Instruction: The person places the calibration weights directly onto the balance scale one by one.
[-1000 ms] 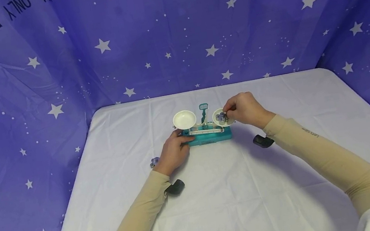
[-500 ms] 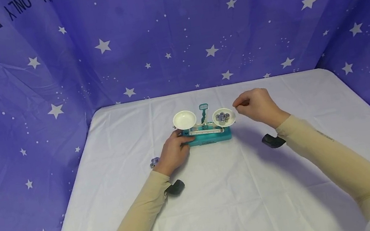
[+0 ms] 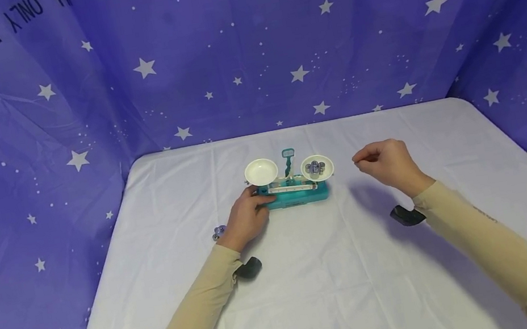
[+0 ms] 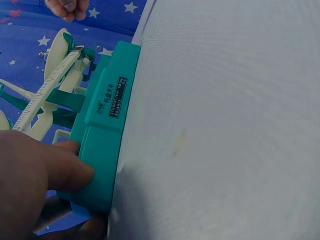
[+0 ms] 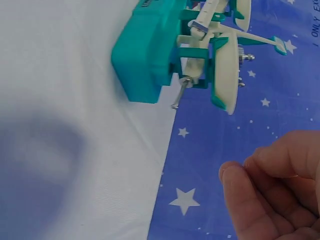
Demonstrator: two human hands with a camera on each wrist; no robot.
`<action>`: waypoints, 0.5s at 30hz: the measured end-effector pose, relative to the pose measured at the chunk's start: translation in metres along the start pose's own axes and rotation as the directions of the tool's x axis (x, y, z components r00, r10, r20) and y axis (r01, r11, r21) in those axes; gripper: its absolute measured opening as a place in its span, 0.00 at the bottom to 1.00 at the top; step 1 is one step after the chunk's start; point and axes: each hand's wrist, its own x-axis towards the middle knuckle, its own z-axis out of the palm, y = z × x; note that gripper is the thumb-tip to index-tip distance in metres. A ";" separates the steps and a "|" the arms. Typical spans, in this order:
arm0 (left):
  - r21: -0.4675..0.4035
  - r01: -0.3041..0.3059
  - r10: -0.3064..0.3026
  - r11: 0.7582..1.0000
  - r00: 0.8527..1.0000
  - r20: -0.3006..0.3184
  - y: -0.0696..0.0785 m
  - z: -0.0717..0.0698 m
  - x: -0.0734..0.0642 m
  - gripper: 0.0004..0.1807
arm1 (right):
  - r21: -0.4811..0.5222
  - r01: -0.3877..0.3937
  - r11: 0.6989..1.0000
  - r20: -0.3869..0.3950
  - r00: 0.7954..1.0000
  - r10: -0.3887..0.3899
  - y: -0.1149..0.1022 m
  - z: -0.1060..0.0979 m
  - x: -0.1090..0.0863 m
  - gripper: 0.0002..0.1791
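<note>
Farther right of the scale moved the right hand, curled with nothing visibly held; the left hand gripped the scale's base; weights sat in its right dish, apparently released.

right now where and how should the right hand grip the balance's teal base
Probably by the right end of the teal base, coming in low from the right: it is blocky there, the left hand grips the other end, and the right hand is on that side. Stay under the right pan, which holds small shiny pieces.
</note>
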 end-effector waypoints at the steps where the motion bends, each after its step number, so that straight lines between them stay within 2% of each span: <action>1: 0.000 0.000 0.000 1.000 1.000 0.000 0.000 0.000 0.000 0.18 | 0.003 -0.002 1.000 -0.006 1.000 0.002 0.002 0.001 -0.001 0.07; 10: -0.004 0.008 -0.008 1.000 1.000 0.007 -0.001 0.000 0.001 0.18 | 0.126 -0.012 0.992 -0.018 1.000 0.015 0.013 0.029 -0.010 0.07; 15: -0.010 0.006 -0.006 1.000 1.000 0.010 0.000 0.000 0.000 0.18 | 0.156 -0.037 0.987 -0.004 0.999 0.039 0.012 0.047 -0.012 0.09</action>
